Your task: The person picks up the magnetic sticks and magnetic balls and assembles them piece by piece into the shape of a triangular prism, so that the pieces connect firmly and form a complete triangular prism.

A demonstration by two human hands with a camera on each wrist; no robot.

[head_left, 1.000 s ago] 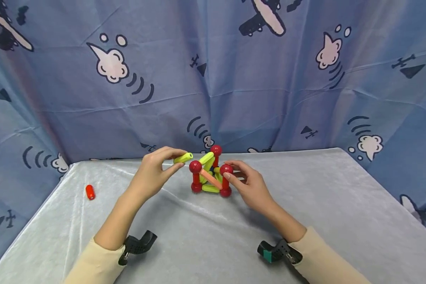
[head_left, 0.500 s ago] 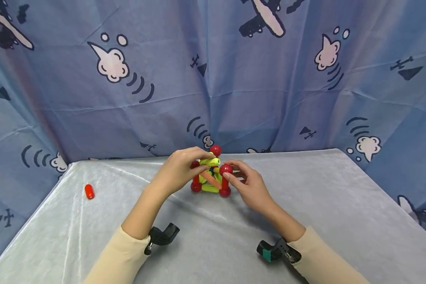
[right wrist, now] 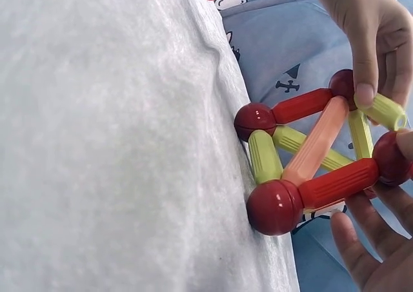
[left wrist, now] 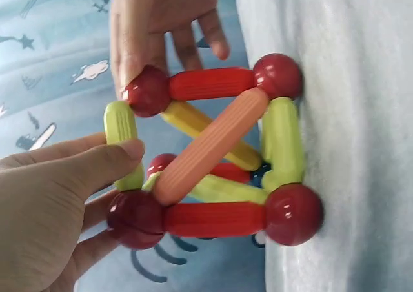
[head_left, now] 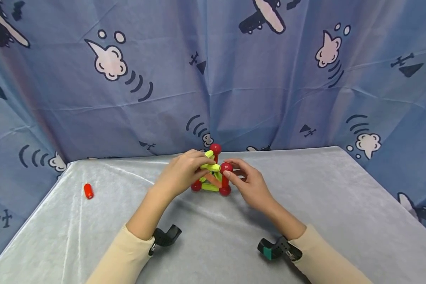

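Note:
A frame of magnetic sticks and red balls stands on the cloth-covered table, with a salmon-orange stick [left wrist: 213,147] running diagonally across its near side. My left hand [head_left: 181,173] pinches a yellow-green magnetic stick [left wrist: 120,121] between thumb and fingers. That stick lies level along the frame's top front, one end at the upper left ball [left wrist: 137,219], the other right at the upper right ball [head_left: 226,168]. My right hand [head_left: 250,183] holds this upper right ball between thumb and fingers, above an upright red stick [right wrist: 339,184]. In the head view, my left hand hides the upper left ball.
A loose red stick [head_left: 88,191] lies on the left of the table. The pale cloth [head_left: 323,205] has soft creases. Behind the table's far edge hangs a blue printed curtain [head_left: 163,79], close to the frame.
My left hand has moved right with the yellow-green stick, from left of the frame to over its top, then lowered it level with the upper balls. My right hand has kept its place.

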